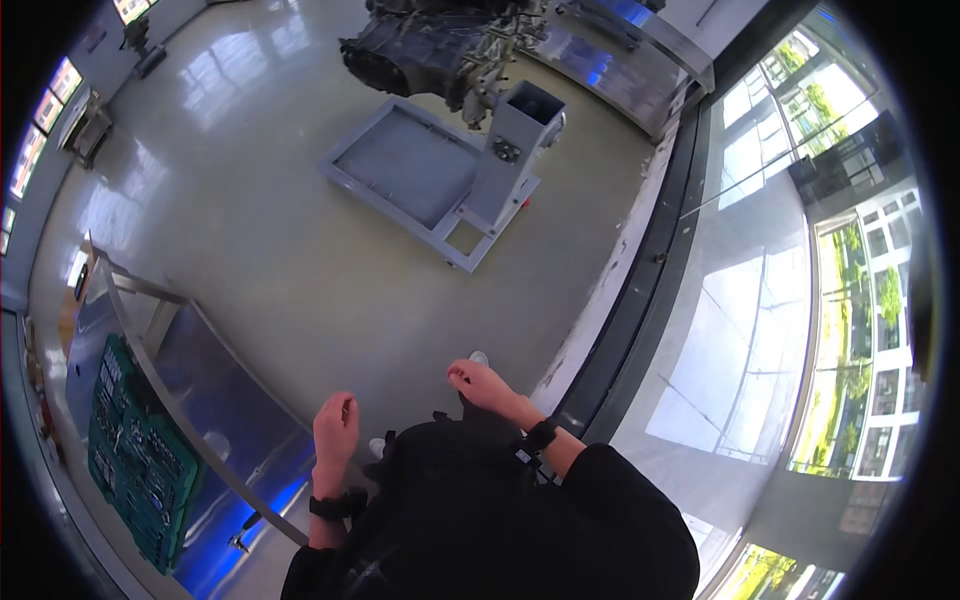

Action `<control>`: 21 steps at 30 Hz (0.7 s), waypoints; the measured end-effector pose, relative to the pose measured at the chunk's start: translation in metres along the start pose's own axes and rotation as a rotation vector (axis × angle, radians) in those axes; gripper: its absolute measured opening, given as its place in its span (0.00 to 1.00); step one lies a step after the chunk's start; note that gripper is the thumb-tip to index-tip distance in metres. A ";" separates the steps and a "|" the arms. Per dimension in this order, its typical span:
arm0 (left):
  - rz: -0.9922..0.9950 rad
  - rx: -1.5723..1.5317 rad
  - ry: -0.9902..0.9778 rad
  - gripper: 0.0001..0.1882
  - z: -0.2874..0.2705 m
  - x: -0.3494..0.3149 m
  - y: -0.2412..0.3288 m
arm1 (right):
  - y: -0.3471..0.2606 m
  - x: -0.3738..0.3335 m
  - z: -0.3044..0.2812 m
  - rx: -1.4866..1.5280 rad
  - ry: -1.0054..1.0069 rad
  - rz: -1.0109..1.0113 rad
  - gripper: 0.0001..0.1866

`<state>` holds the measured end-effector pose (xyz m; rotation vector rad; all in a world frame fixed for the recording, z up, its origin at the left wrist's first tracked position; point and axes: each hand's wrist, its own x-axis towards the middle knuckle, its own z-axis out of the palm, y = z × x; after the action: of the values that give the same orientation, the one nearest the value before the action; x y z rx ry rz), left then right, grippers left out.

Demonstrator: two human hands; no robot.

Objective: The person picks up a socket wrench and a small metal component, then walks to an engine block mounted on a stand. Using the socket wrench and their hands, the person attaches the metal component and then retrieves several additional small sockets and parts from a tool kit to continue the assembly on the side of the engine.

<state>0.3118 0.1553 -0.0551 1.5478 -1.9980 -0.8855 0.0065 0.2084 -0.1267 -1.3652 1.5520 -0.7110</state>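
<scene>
My left hand [336, 430] hangs beside the metal workbench, its fingers curled in and with nothing seen in them. In front of my body, my right hand [484, 384] is also loosely closed, and no object shows in its grip. Both wrists wear dark bands. Nearest to my left hand is the edge of the steel workbench [255, 440]. On that bench lies a green tool tray [145, 460] with many small tools in its slots. A ratchet wrench [240, 535] rests on the metal top near the bench's close end.
Ahead, an engine [425, 55] hangs on a grey wheeled stand [470, 225] with a low base frame. Another metal table [620, 75] stands at the far right. Tall windows [760, 330] and a dark sill run along my right. Grey floor [300, 240] lies between bench and stand.
</scene>
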 end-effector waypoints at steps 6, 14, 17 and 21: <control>0.237 -0.023 -0.455 0.06 0.125 0.137 0.152 | 0.095 -0.022 -0.159 0.436 0.464 0.320 0.09; 0.236 -0.033 -0.576 0.07 0.204 0.272 0.234 | 0.179 0.045 -0.285 0.564 0.511 0.305 0.07; 0.240 -0.079 -0.392 0.07 0.238 0.337 0.253 | 0.203 0.089 -0.335 0.521 0.460 0.262 0.08; 0.175 -0.218 -0.157 0.07 0.276 0.437 0.277 | 0.226 0.154 -0.411 0.353 0.435 0.279 0.09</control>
<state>-0.1799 -0.1642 -0.0567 1.1971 -2.0296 -1.1398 -0.4552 0.0490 -0.1958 -0.7447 1.7997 -1.0930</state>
